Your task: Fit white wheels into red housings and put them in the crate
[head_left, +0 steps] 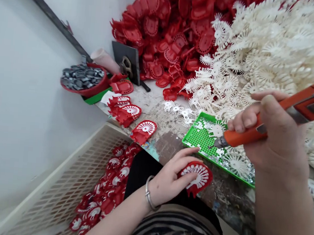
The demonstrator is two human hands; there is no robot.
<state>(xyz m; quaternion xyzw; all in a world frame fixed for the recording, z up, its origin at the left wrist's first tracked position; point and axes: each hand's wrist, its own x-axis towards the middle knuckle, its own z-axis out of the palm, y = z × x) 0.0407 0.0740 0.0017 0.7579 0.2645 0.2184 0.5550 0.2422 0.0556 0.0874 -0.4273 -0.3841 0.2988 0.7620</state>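
In my left hand (171,178) is a red plastic part with a white spoked piece (201,175) lying on it; my thumb rests on the white spokes. My right hand (277,130) is wrapped round an orange electric screwdriver (242,136). Its tip points down into a green perforated tray (198,144), which holds small shiny washer-like pieces and some white spoked parts. Whether the tip touches anything there, I cannot tell. The held red part is at the tray's near side.
Heaps of red plastic parts (176,43) and white spoked parts (281,51) cover the back. Left stand a red bowl (105,82) of dark metal pieces and a dark upright plate (127,61). Assembled red-and-white parts (145,129) lie along the edge above a cream crate (60,175).
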